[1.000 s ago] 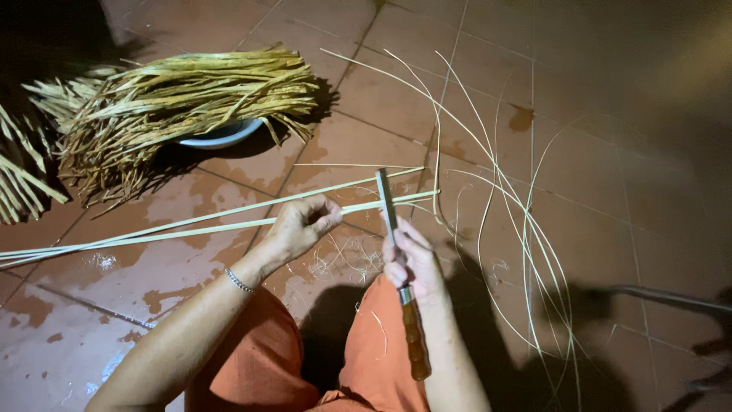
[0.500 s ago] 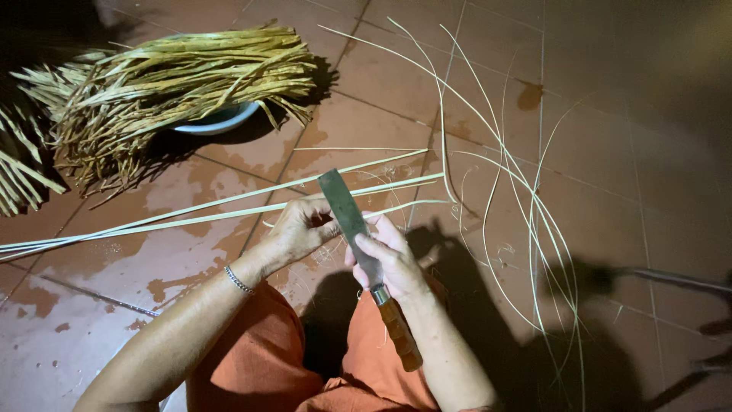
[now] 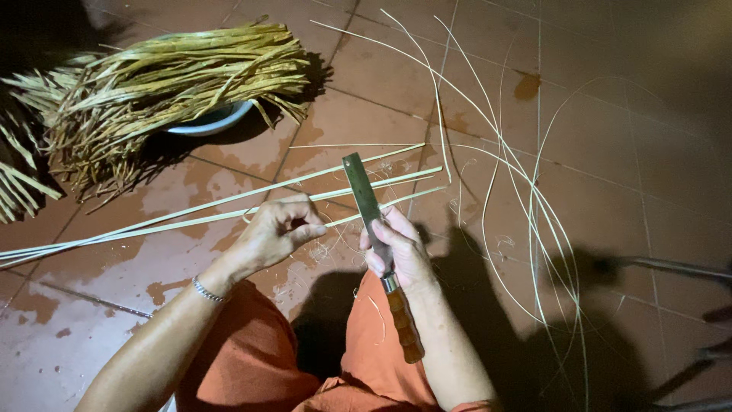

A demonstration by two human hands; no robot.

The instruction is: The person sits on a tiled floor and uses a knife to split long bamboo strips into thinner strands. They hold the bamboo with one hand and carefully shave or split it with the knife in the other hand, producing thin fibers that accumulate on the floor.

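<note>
1. Far left of our fingers: a heap of dried leaf strips [image 3: 164, 84] over a pale basin [image 3: 210, 122].
2. Our left hand [image 3: 271, 236] pinches the long cane strips [image 3: 152, 225]; we judge splitting underway.
3. Our right hand [image 3: 400, 252] grips the knife [image 3: 366, 202], blade upright; next we'd seat its edge.
4. Right of them: loose thin slivers [image 3: 526, 191] clutter the tiled floor [image 3: 648, 152].
</note>
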